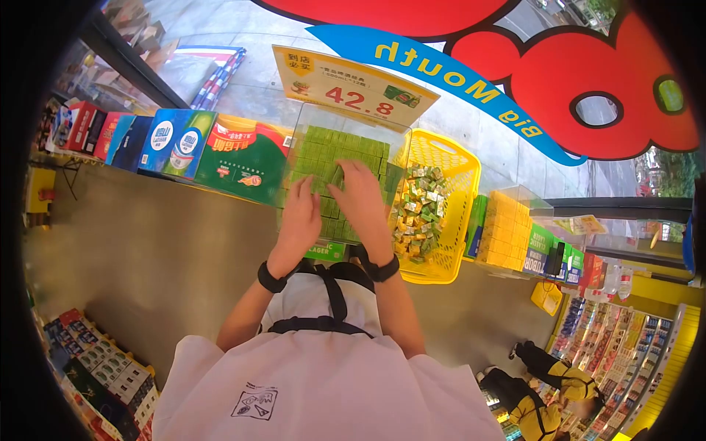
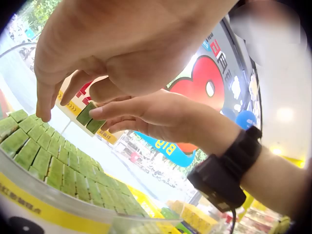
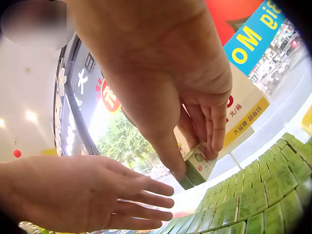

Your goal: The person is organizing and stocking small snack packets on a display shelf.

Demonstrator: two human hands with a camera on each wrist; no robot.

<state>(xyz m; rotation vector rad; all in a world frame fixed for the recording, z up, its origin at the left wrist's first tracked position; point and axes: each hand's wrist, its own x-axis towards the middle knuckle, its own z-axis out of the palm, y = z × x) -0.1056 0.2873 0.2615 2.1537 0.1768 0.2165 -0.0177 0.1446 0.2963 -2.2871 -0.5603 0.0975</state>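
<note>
Rows of small green boxes (image 1: pixel 342 147) fill a clear plastic bin (image 2: pixel 29 187) in front of me. Over their top layer, my right hand (image 1: pixel 364 202) pinches a pair of small green boxes (image 3: pixel 197 168) between thumb and fingers; one printed white end shows in the right wrist view. My left hand (image 1: pixel 298 224) is close beside it on the left, fingers straight and spread, holding nothing. In the right wrist view the left hand (image 3: pixel 92 192) extends across, just above the stacked boxes (image 3: pixel 253 195).
A yellow basket (image 1: pixel 465 206) with loose small green and yellow boxes stands right of the bin. Beer cartons (image 1: pixel 243 160) line the left side. A price sign (image 1: pixel 357 84) rises behind the bin, before the window. Two people (image 1: pixel 548 397) are at the lower right.
</note>
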